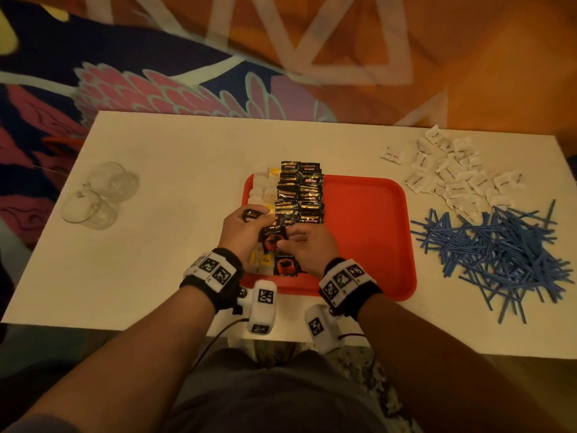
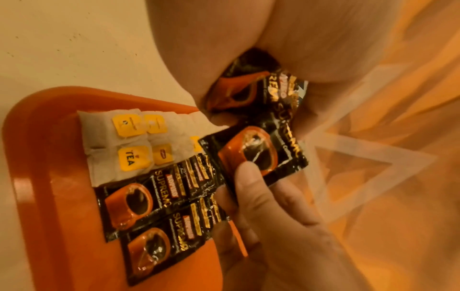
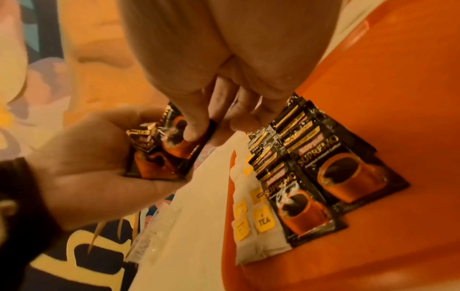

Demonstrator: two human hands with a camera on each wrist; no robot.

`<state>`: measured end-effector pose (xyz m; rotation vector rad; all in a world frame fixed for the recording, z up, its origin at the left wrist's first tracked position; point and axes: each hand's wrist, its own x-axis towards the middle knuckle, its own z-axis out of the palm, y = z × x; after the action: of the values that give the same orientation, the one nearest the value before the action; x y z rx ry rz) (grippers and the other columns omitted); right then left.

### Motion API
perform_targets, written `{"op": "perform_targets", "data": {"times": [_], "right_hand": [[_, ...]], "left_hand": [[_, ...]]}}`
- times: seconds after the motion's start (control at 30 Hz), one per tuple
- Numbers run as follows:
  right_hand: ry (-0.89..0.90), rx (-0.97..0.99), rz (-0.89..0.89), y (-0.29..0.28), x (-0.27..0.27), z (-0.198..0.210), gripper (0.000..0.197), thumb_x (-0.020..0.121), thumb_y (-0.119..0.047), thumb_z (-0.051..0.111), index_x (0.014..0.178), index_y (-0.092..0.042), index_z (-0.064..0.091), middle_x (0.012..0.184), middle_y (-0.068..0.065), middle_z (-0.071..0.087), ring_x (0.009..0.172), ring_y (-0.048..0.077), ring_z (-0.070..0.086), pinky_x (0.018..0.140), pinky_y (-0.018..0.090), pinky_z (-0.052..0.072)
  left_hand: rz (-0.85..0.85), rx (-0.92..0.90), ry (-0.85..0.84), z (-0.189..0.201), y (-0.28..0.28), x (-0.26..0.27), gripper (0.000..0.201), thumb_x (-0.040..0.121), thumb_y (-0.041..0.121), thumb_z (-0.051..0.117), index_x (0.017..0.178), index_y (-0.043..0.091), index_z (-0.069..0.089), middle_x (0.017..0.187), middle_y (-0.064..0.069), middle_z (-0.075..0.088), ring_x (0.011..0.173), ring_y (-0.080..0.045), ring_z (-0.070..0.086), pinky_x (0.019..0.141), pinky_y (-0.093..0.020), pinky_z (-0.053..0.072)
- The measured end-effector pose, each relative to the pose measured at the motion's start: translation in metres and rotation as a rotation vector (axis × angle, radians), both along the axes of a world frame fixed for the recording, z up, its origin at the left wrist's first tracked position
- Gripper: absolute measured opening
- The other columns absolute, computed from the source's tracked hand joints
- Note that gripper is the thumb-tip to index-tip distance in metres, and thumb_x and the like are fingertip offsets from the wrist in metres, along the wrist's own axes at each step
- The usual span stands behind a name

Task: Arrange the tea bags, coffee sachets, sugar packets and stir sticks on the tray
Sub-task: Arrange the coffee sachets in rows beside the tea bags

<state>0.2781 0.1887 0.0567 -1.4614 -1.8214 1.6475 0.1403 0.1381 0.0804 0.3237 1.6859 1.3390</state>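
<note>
A red tray (image 1: 368, 232) lies mid-table. At its left lie a column of white tea bags (image 1: 262, 189) with yellow tags and two overlapping rows of black coffee sachets (image 1: 301, 192). My left hand (image 1: 256, 218) grips a small bunch of coffee sachets (image 2: 261, 88) above the tray's near left part. My right hand (image 1: 288, 242) pinches one sachet (image 1: 273, 239) of that bunch, thumb on its printed cup (image 2: 261, 153). In the right wrist view its fingertips (image 3: 196, 126) press that sachet (image 3: 179, 145). Sugar packets (image 1: 452, 173) and blue stir sticks (image 1: 499, 248) lie in heaps right of the tray.
Clear plastic cups (image 1: 100, 195) lie on their sides at the table's left. The tray's right half (image 1: 374, 260) is bare red. The white table's near edge runs just behind my wrists. Patterned fabric lies beyond the far edge.
</note>
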Motion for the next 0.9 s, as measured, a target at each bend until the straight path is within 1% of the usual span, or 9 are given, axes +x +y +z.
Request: {"op": "perform_targets", "data": {"times": [0.13,0.23,0.3,0.43,0.53,0.63,0.7,0.8,0.9], "right_hand": [[0.028,0.089,0.076,0.0,-0.001,0.007,0.014,0.081,-0.011,0.077,0.095,-0.011,0.074,0.087,-0.002,0.071,0.072,-0.003,0.06,0.065,0.004,0.046],[0.03,0.083,0.042,0.0,-0.002,0.007,0.012,0.082,-0.011,0.077,0.091,-0.018,0.072,0.08,-0.009,0.067,0.071,-0.003,0.061,0.066,0.009,0.048],[0.025,0.09,0.06,0.0,-0.002,0.006,0.01,0.082,-0.01,0.076,0.091,-0.014,0.074,0.083,-0.005,0.07,0.073,0.002,0.064,0.071,0.016,0.053],[0.038,0.128,0.104,-0.005,0.0,0.005,0.013,0.081,-0.008,0.077,0.094,-0.009,0.075,0.084,-0.004,0.07,0.067,-0.01,0.059,0.065,0.004,0.046],[0.03,0.114,0.092,-0.008,0.002,0.004,0.015,0.082,-0.01,0.076,0.096,-0.008,0.075,0.085,-0.006,0.07,0.07,-0.005,0.06,0.067,0.005,0.049],[-0.007,0.038,0.025,-0.009,0.007,-0.004,0.013,0.084,-0.015,0.075,0.097,-0.013,0.074,0.093,0.0,0.073,0.08,0.008,0.066,0.068,0.019,0.054],[-0.016,0.01,0.0,-0.009,0.012,-0.009,0.013,0.084,-0.017,0.075,0.097,-0.015,0.073,0.095,0.001,0.072,0.085,0.011,0.066,0.068,0.02,0.05],[-0.006,0.009,0.05,-0.014,0.015,-0.008,0.008,0.084,-0.014,0.074,0.091,-0.018,0.073,0.086,-0.007,0.069,0.079,0.002,0.063,0.068,0.017,0.048],[-0.035,0.04,0.062,-0.02,0.014,-0.011,0.013,0.083,-0.015,0.076,0.095,-0.011,0.075,0.087,-0.003,0.071,0.078,0.004,0.064,0.071,0.018,0.054]], "left_hand": [[0.001,-0.054,-0.042,0.003,0.003,0.0,0.022,0.083,-0.002,0.065,0.073,0.017,0.068,0.071,0.0,0.068,0.077,-0.022,0.066,0.07,-0.036,0.055],[-0.046,-0.021,-0.035,0.002,0.002,-0.003,0.007,0.084,0.014,0.077,0.081,0.018,0.072,0.086,-0.004,0.074,0.091,-0.026,0.07,0.083,-0.041,0.058],[-0.107,0.013,0.041,0.002,0.0,-0.002,0.008,0.082,0.019,0.08,0.086,0.019,0.073,0.095,-0.005,0.074,0.096,-0.024,0.069,0.087,-0.04,0.056],[-0.151,0.026,0.081,-0.001,-0.001,0.0,0.01,0.082,0.017,0.077,0.078,0.026,0.075,0.09,-0.005,0.071,0.089,-0.028,0.065,0.077,-0.043,0.051],[-0.119,0.033,0.073,-0.003,-0.003,-0.001,0.014,0.084,0.019,0.074,0.076,0.03,0.076,0.089,-0.002,0.072,0.091,-0.03,0.066,0.08,-0.048,0.052],[-0.045,0.024,-0.02,-0.003,-0.01,-0.002,0.008,0.088,0.02,0.074,0.083,0.026,0.074,0.096,-0.006,0.074,0.097,-0.03,0.07,0.086,-0.045,0.056],[-0.068,0.012,-0.033,-0.008,-0.016,-0.005,0.006,0.089,0.017,0.073,0.091,0.022,0.072,0.1,-0.009,0.073,0.09,-0.025,0.071,0.074,-0.037,0.057],[-0.1,-0.057,0.013,-0.015,-0.023,-0.007,0.014,0.09,0.006,0.069,0.096,0.019,0.066,0.085,-0.008,0.067,0.057,-0.013,0.058,0.05,-0.022,0.047],[-0.103,-0.099,0.053,-0.022,-0.024,-0.004,0.016,0.092,0.004,0.067,0.096,0.019,0.064,0.076,-0.005,0.063,0.048,-0.01,0.052,0.045,-0.023,0.043]]}}
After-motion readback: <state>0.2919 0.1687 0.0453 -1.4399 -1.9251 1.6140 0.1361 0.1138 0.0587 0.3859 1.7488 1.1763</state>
